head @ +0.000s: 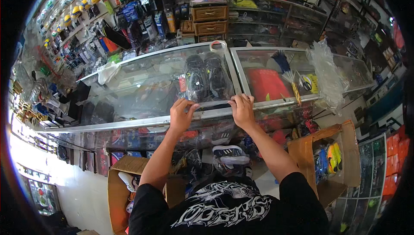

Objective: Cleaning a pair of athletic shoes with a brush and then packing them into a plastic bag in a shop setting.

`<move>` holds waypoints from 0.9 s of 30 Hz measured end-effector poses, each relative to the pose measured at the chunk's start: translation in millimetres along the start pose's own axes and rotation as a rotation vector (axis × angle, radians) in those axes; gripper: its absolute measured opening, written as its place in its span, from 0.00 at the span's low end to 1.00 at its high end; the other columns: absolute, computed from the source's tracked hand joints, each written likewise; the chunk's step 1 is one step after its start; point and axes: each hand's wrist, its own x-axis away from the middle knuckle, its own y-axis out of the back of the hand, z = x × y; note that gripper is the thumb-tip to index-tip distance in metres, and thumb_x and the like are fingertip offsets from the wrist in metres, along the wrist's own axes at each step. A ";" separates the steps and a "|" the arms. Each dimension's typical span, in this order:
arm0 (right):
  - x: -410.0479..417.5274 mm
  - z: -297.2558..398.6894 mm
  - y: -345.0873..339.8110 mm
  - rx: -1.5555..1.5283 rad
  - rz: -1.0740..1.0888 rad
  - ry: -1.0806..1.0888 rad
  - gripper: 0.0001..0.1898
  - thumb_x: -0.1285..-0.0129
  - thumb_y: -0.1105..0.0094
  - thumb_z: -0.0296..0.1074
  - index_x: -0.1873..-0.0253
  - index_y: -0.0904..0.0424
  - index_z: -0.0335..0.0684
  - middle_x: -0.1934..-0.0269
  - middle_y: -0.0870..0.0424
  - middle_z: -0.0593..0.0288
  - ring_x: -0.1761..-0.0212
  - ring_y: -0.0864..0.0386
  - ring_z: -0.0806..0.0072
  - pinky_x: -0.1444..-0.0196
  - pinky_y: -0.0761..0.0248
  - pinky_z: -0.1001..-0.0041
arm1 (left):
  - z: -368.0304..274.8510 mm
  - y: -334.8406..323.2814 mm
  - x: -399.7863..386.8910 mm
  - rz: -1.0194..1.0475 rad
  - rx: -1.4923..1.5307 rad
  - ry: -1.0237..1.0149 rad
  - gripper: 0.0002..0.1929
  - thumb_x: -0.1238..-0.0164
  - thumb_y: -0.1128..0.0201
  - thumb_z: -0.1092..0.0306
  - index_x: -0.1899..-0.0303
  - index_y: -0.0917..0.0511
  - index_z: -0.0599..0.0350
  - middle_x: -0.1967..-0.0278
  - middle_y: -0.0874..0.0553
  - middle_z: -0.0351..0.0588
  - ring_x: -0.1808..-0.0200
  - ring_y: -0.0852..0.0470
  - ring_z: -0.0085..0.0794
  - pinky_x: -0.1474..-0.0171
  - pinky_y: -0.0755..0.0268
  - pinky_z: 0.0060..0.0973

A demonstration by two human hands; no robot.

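Note:
A pair of black shoes [198, 76] lies in a clear plastic bag [223, 96] on the glass counter [145, 89]. My left hand [181, 113] pinches the near left corner of the bag between thumb and fingers. At the near right corner, my right hand [242, 109] grips the same edge, so the plastic runs straight between both hands. A red tag [182, 83] with writing shows at the left side of the shoes. Just beyond them, a roll of tape [218, 45] rests at the counter's far edge.
On the right counter are a feather duster [284, 63], scissors [305, 83] and crumpled clear plastic [326, 76]. A white cloth [108, 72] lies at the left. Open cardboard boxes [351, 154] flank me, one holding shoes [128, 181]. Wooden drawers [210, 14] stand behind the counter.

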 end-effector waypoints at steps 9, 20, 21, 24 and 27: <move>-3.4 -8.7 2.6 -0.269 0.004 -0.233 0.20 0.20 0.38 0.39 0.65 0.29 0.31 0.70 0.28 0.45 0.64 0.27 0.45 0.57 0.35 0.53 | 15.1 13.0 -2.5 0.161 0.348 0.404 0.08 0.27 0.25 0.70 0.59 0.10 0.67 0.69 0.11 0.44 0.67 0.19 0.21 0.60 0.25 0.25; 4.7 -8.4 11.3 -0.399 -0.015 -0.247 0.21 0.21 0.37 0.41 0.66 0.30 0.31 0.71 0.30 0.47 0.63 0.28 0.50 0.57 0.36 0.55 | -6.3 -4.2 11.6 -0.077 0.193 0.241 0.09 0.30 0.26 0.73 0.56 0.18 0.64 0.68 0.14 0.49 0.64 0.16 0.33 0.54 0.23 0.32; 5.0 -11.1 15.7 -0.436 0.016 -0.233 0.20 0.21 0.36 0.41 0.65 0.27 0.32 0.70 0.27 0.48 0.63 0.27 0.50 0.56 0.34 0.56 | -11.0 -6.1 12.6 -0.081 0.192 0.230 0.09 0.30 0.26 0.73 0.56 0.18 0.64 0.68 0.14 0.49 0.64 0.16 0.33 0.54 0.23 0.32; 2.1 -17.2 33.3 -0.484 0.104 -0.236 0.16 0.23 0.33 0.40 0.61 0.22 0.32 0.68 0.21 0.52 0.59 0.23 0.54 0.53 0.30 0.59 | -28.1 -13.4 20.9 -0.265 -0.197 0.029 0.15 0.36 0.28 0.76 0.50 0.20 0.59 0.52 0.15 0.52 0.42 0.19 0.50 0.35 0.32 0.44; 0.3 -30.4 63.0 -0.731 0.285 -0.459 0.13 0.26 0.30 0.38 0.53 0.17 0.32 0.60 0.14 0.55 0.54 0.19 0.61 0.50 0.27 0.64 | -79.6 -47.1 19.4 -0.499 -0.359 -0.115 0.14 0.42 0.30 0.79 0.54 0.20 0.55 0.48 0.16 0.51 0.39 0.21 0.51 0.34 0.37 0.48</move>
